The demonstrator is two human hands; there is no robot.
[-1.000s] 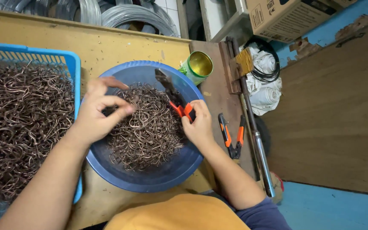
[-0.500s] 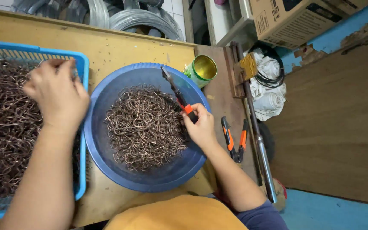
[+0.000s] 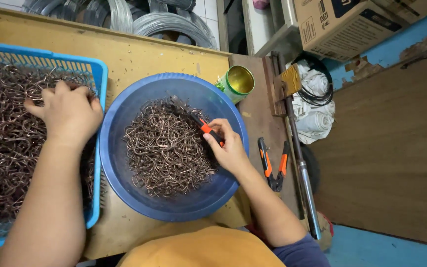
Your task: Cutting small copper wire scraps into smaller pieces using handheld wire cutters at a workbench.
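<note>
- Two hands: left hand (image 3: 67,113) lies palm-down, fingers spread, on bent wire hooks (image 3: 6,143) filling the left basket (image 3: 97,74).
- Right hand (image 3: 228,146) grips orange-handled pliers (image 3: 198,123) above the bowl (image 3: 124,113).

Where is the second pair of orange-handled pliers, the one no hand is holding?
In the head view, the spare orange-handled pliers lie on the wooden table, right of the round blue plastic bowl and just beyond the right hand.

Blue basket (image 3: 95,74) cut off left; plier (image 3: 193,116) handles hidden.
</note>
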